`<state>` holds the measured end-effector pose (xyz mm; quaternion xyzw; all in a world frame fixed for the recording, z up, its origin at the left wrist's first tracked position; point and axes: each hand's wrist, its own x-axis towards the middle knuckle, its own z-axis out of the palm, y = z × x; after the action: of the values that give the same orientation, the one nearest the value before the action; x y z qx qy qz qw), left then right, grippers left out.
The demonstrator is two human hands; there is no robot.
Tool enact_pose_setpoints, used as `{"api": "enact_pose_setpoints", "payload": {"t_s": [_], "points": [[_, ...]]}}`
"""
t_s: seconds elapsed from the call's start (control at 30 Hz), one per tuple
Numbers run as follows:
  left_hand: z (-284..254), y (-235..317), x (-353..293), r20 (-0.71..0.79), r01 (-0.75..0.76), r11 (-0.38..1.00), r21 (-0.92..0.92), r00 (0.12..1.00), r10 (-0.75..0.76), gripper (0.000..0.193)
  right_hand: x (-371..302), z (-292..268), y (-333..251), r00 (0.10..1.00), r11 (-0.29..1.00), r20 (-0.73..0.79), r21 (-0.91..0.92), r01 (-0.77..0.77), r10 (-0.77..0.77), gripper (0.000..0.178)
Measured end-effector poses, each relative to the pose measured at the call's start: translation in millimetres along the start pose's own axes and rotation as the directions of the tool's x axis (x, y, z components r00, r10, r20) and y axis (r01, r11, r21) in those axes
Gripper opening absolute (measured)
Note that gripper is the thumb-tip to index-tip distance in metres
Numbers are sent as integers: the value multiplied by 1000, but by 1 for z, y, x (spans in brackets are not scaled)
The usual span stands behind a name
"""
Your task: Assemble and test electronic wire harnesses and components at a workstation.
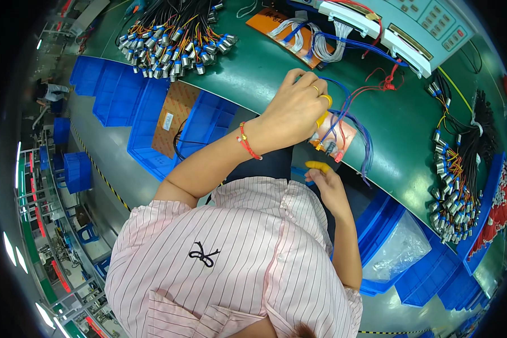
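My left hand is bent over the table's near edge, its curled fingers against a small copper-pink board. Yellow finger covers show on it; what its fingertips grip, if anything, is hidden. Blue wires and red wires run to the board, and small connectors sit along its near side. Below the edge, in front of my lap, my right hand is closed with a yellow cover on its index finger. I cannot make out what is in its pinch.
A pale green tester with buttons stands at the far right, beside an orange panel with bundled wires. Metal-ended cables lie at far left, more cables at right. Blue bins hang below the green table.
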<state>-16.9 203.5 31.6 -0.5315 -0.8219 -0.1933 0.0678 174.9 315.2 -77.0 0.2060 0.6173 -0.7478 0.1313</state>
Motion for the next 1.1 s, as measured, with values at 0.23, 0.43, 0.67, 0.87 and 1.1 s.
{"api": "enact_pose_setpoints", "payload": {"t_s": [0.23, 0.43, 0.67, 0.87, 1.1], "points": [[-1, 2, 7, 25, 184, 972, -144, 983, -183, 12, -49, 5, -60, 900, 894, -188, -305, 327, -393, 22], [6, -7, 1, 169, 366, 771, -521, 930, -327, 16, -25, 12, -124, 608, 488, -89, -692, 531, -789, 21], [-24, 4, 13, 555, 593, 7, -805, 758, -342, 18, 8, 1, -140, 571, 158, 5, -959, 234, -821, 18], [-19, -11, 16, 413, 359, -219, -907, 858, -304, 20, 7, -15, -139, 550, 171, -111, -984, 58, -828, 17], [-37, -14, 22, 278, 160, -329, -930, 895, -348, 24, 7, -20, -133, 570, 218, -142, -974, 67, -809, 17]]}}
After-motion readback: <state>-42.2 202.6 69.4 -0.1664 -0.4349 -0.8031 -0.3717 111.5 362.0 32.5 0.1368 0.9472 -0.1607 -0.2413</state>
